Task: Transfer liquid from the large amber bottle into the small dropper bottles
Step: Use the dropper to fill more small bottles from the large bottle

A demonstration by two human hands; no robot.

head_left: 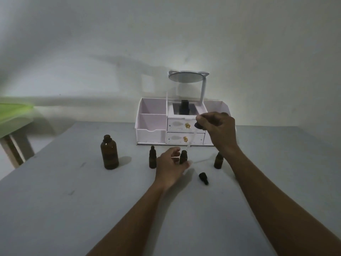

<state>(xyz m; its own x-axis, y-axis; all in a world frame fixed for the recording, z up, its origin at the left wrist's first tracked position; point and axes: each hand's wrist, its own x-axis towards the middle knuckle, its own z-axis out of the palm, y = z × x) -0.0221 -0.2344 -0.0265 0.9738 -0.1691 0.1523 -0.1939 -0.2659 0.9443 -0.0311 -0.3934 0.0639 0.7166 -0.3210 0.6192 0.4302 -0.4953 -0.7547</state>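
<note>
The table is carrying the organizer at the back and the big amber bottle, uncapped, standing well left of your hands. Your right hand is pinching a dropper closed by its bulb, its glass tube angling down over the middle small bottle. Your left hand is gripping that bottle, between a capped bottle and another; a loose cap is lying nearby.

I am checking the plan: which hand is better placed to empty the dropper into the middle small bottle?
Right. The right hand already holds the dropper, tip just above the middle small bottle. The left hand only steadies that bottle.
</note>
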